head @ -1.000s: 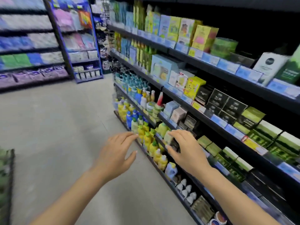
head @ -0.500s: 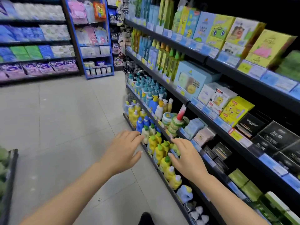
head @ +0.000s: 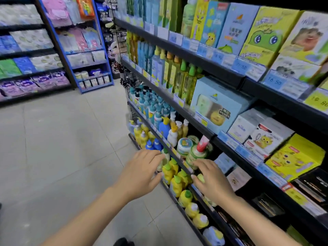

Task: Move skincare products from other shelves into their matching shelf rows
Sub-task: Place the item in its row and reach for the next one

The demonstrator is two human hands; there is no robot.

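My left hand (head: 142, 172) hangs over the aisle side of the bottom shelf, fingers spread and loosely bent, holding nothing. Its fingertips reach toward a pale bottle with a green cap (head: 164, 158) at the shelf's front edge; I cannot tell whether they touch it.

My right hand (head: 212, 181) is palm down at the edge of the second shelf from the floor (head: 179, 159), fingers extended and gripping nothing. Its fingertips lie just beside a stack of round green-patterned jars (head: 195, 157), and contact cannot be confirmed. A red and white tube (head: 202, 144) stands tilted against that stack. A round jar with a yellow and teal lid (head: 184, 145) sits just to the left of the stack on the same shelf.

Below the right hand, on the bottom shelf, yellow pump bottles with green caps (head: 174, 176) stand in a crowded row. Further along the same row, toward me, are yellow bottles with white caps (head: 192, 209).

On the jars' shelf, further down the aisle, stand teal pump bottles (head: 152, 110) and a blue bottle with a yellow top (head: 165, 126). One shelf up is a light blue gift box (head: 216, 105), with white boxes (head: 257, 132) and a yellow box (head: 294, 157) to its right. Price labels (head: 243, 67) line the shelf edges.

The floor (head: 62, 148) is pale grey tile.
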